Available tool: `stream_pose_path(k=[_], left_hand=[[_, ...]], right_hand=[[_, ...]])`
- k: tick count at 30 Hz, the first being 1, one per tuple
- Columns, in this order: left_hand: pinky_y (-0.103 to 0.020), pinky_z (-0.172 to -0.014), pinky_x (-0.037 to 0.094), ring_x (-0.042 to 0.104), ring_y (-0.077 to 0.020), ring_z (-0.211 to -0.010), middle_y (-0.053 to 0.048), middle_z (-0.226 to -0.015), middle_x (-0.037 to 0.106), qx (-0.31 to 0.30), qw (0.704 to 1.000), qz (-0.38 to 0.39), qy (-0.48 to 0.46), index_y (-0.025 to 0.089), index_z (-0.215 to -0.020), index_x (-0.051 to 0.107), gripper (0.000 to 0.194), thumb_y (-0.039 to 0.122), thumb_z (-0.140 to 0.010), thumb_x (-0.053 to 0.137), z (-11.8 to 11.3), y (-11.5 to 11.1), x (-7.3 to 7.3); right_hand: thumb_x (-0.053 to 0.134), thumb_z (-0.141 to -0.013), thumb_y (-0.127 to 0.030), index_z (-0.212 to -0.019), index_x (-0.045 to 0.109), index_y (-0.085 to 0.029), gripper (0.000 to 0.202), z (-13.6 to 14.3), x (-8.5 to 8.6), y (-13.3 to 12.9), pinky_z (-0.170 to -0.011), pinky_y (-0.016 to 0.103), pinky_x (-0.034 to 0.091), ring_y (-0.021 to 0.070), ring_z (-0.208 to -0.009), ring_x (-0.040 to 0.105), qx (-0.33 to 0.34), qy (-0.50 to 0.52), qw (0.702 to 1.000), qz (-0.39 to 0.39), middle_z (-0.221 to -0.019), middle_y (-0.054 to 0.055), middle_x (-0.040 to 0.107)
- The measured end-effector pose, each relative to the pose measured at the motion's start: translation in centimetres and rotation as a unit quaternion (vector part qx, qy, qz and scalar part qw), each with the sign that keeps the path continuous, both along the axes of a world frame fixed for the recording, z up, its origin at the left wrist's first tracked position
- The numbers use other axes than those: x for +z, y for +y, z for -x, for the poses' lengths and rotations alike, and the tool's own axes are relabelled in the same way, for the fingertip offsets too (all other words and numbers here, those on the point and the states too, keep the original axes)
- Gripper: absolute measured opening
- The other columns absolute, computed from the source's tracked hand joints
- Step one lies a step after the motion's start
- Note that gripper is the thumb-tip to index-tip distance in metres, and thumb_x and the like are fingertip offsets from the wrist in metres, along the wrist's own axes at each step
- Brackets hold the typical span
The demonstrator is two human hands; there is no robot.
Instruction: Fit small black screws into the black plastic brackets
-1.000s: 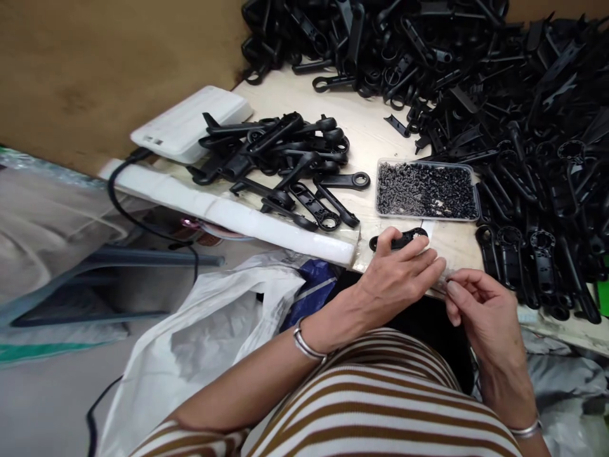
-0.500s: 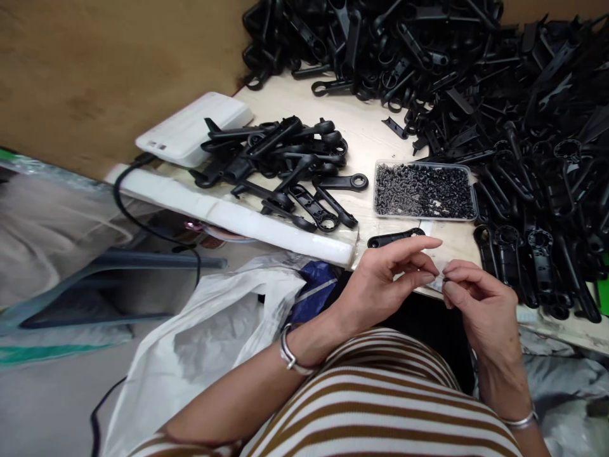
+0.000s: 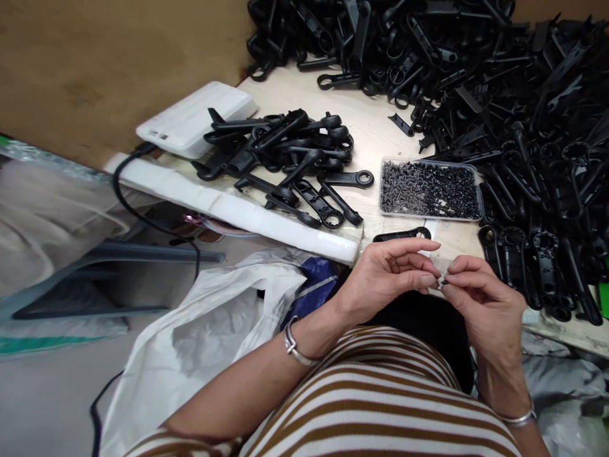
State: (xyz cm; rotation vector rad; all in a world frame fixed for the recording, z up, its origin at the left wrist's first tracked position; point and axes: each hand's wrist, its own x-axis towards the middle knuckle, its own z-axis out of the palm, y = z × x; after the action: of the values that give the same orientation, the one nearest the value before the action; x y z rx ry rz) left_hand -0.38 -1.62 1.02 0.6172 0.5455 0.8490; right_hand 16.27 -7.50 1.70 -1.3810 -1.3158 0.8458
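My left hand [image 3: 387, 270] and my right hand [image 3: 488, 301] meet fingertip to fingertip over the table's front edge. Between the right thumb and forefinger is a tiny dark part [image 3: 444, 282], too small to name. The left thumb and a finger are pinched close beside it, and what they hold, if anything, is hidden. Just behind my left hand lies a black plastic handle-shaped piece [image 3: 402, 234] with a ring end. Beyond my hands stands a clear plastic box [image 3: 431, 218] filled with small metal springs [image 3: 404, 190] and small black parts [image 3: 451, 187].
A big heap of black plastic pieces [image 3: 476, 76] covers the back and right. To the left is a smaller pile of black handles [image 3: 285, 152] beside a white box-shaped device [image 3: 200, 117] with a black cable [image 3: 118, 187]. White foam [image 3: 238, 209] lines the table edge above a white bag [image 3: 204, 330].
The right fingers have turned slightly, and the tiny dark part shows more clearly between the hands. The view has shifted a little; the piles and the box stay in place.
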Motion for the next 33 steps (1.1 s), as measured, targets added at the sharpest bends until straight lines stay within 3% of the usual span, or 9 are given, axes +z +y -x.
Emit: stream_pose_path(k=[15,25,33], left_hand=[[-0.022,-0.065,0.058,0.068,-0.011,-0.063,-0.002,-0.074,0.075,0.021,0.999,-0.012,0.039,0.016,-0.098,0.076,0.035,0.016,-0.064,0.085,-0.1,-0.2,-0.1],[-0.022,-0.066,0.059,0.07,-0.0132,-0.065,-0.003,-0.074,0.076,0.046,0.995,-0.031,0.079,0.016,-0.096,0.076,0.034,0.018,-0.064,0.086,-0.2,-0.5,-0.2],[-0.021,-0.068,0.06,0.071,-0.0123,-0.065,-0.002,-0.076,0.077,0.074,0.995,-0.021,0.064,0.016,-0.092,0.076,0.029,0.017,-0.064,0.085,-0.7,-1.0,-0.7]], right_hand=[[0.072,-0.082,-0.017,-0.082,0.073,-0.025,0.008,0.4,0.3,-0.1,-0.069,0.029,0.054,0.0156,-0.082,0.063,-0.003,-0.15,0.987,-0.065,-0.088,0.002,0.066],[0.07,-0.083,-0.016,-0.082,0.071,-0.024,0.008,0.7,0.6,-0.3,-0.059,0.024,0.051,0.0135,-0.071,0.062,-0.027,-0.212,0.975,-0.062,-0.083,0.001,0.066],[0.064,-0.085,-0.01,-0.087,0.069,-0.024,0.015,0.9,0.9,-0.5,-0.07,0.029,0.055,0.0161,-0.073,0.066,0.004,-0.263,0.961,-0.085,-0.082,0.002,0.07]])
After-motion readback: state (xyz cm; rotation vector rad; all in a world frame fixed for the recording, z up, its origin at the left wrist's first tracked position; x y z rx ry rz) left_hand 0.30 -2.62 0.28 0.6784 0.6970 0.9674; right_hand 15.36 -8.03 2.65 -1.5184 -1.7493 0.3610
